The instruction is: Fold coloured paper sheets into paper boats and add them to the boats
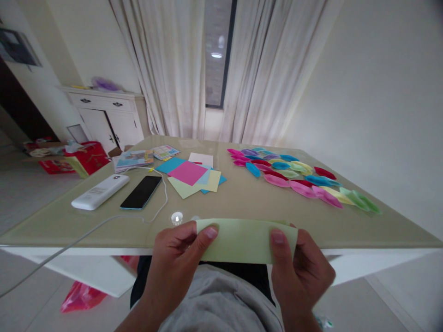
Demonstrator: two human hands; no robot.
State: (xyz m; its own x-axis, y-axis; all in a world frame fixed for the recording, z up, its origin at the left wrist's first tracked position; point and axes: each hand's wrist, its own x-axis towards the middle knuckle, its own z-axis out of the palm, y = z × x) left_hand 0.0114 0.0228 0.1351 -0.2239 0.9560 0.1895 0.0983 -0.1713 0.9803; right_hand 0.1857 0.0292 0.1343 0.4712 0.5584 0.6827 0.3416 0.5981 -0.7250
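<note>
A folded sheet of pale green paper (244, 242) is stretched between my two hands, just over the table's front edge. My left hand (180, 258) pinches its left end, thumb on the near face and fingers behind. At the right end, my right hand (299, 263) grips it the same way. Beyond lie several loose coloured paper squares, a pink sheet (188, 172) on top of a blue one (169, 165), with a light green sheet (183, 188) nearer me. On the right, several folded leaf-shaped paper pieces (277, 180) in pink, blue, red, yellow and green are spread in rows.
A black phone (141, 192) and a white power bank (100, 192) lie on the left of the table (221, 205), with a white cable (121, 216) running off the front edge. Booklets (133, 160) are behind them. Red boxes (86, 157) stand on the floor by a white cabinet (110, 117).
</note>
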